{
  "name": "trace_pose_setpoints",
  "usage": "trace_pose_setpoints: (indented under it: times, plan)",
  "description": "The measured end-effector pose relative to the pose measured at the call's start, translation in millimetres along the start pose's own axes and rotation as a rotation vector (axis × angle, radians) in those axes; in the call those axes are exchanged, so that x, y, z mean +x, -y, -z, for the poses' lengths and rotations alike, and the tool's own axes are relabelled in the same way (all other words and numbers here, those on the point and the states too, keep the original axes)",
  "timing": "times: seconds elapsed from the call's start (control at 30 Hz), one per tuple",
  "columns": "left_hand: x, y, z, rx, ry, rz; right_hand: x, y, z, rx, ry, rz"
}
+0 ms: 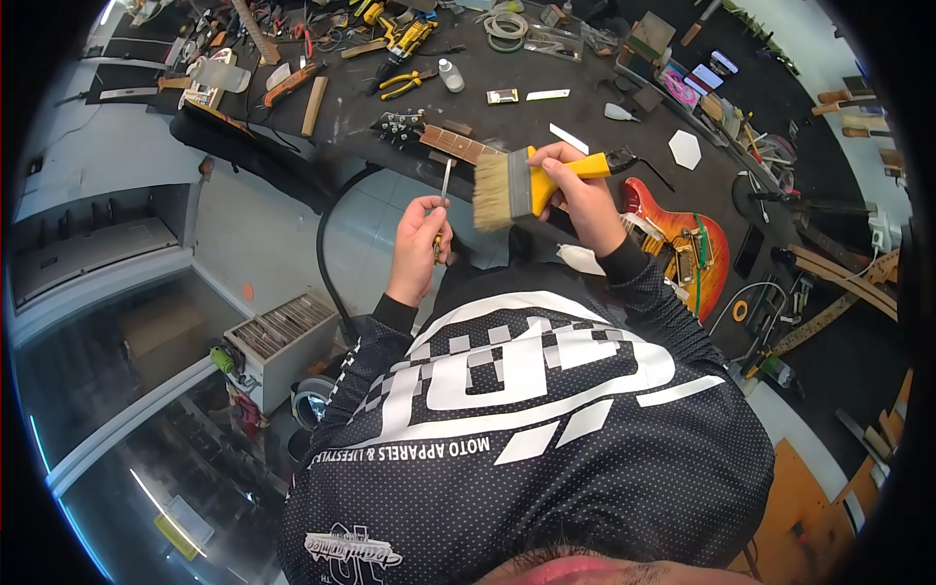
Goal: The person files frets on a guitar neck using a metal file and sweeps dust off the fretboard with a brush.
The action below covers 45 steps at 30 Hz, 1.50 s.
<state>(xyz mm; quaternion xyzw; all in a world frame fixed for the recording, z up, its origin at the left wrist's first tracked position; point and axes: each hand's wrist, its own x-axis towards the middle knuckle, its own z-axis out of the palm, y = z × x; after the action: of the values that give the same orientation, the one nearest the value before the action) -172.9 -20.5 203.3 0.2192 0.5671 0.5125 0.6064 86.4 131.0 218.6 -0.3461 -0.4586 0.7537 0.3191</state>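
My left hand (417, 252) is closed around a slim metal tool (447, 182) with a yellowish handle; I cannot tell whether it is a screwdriver or a file. Its tip points up at the fretboard edge. In my right hand (580, 195) is a wide paintbrush (507, 187) with a yellow handle, pale bristles turned left. An electric guitar lies on the bench beyond both hands. Its dark headstock (398, 127) and brown fretboard (458, 144) show at the left, and its red-orange sunburst body (717, 255) at the right. The brush and right hand hide part of the neck.
On the dark workbench (341, 93) lie a yellow drill (402, 41), yellow-handled pliers (408, 86), a small white bottle (450, 75), a white hexagonal piece (684, 149) and a roll of cable (506, 31). A black hose (320, 229) curves below the bench edge.
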Motion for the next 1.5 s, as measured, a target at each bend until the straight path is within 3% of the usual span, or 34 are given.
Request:
trace_pose_setpoints:
  times: [0.07, 0.17, 0.2, 0.33, 0.37, 0.47, 0.6, 0.63, 0.73, 0.87, 1.0, 1.03, 1.13, 1.17, 1.27, 1.4, 1.5]
  plan:
    - [4, 1, -3, -0.021, 0.048, 0.028, -8, 7, -7, 0.092, 0.037, -0.034]
    - [5, 2, -34, 0.069, -0.085, -0.031, -8, 2, -13, 0.150, 0.039, -0.023]
    - [5, 5, -31, 0.138, -0.024, -0.056, -5, -3, -12, 0.156, 0.037, -0.015]
    - [-1, 13, -25, 0.294, 0.094, -0.099, 13, -20, 17, -0.373, -0.162, 0.247]
    - [-4, 13, -26, 0.304, 0.090, -0.097, 17, -26, 24, -0.329, -0.195, 0.255]
    - [-12, 0, -33, 0.369, -0.013, -0.005, 4, -8, 26, -0.096, -0.133, 0.161]
    - [-6, 8, -36, 0.366, -0.057, -0.074, -16, -1, 2, 0.088, 0.052, -0.061]
    - [-3, 15, -34, 0.400, -0.053, -0.139, -15, -8, 3, 0.031, 0.081, -0.061]
    - [-12, 13, -37, 0.540, -0.048, -0.250, 2, -29, 17, -0.745, -0.080, 0.344]
    - [-17, 5, -37, 0.650, -0.099, -0.295, 1, -18, 26, -0.285, -0.082, 0.208]
    - [-12, 5, -33, 0.758, -0.116, -0.265, -17, 8, 11, -0.014, 0.147, 0.001]
    - [-13, 4, -36, 0.788, -0.105, -0.284, -17, 4, 7, -0.043, 0.149, 0.007]
    - [-21, -3, -46, 0.825, -0.070, -0.320, 0, -17, 15, -0.593, 0.042, 0.373]
    - [-23, -5, -48, 0.827, -0.059, -0.331, -1, -18, 23, -0.639, -0.057, 0.276]
    - [-20, -1, -42, 0.831, -0.087, -0.279, -4, -9, 31, -0.301, -0.017, 0.136]
    - [-9, 6, -36, 0.780, -0.073, -0.220, -18, 10, 7, -0.162, 0.223, 0.017]
    - [-17, 7, -37, 0.629, -0.016, -0.234, 7, -28, 25, -0.359, 0.057, 0.287]
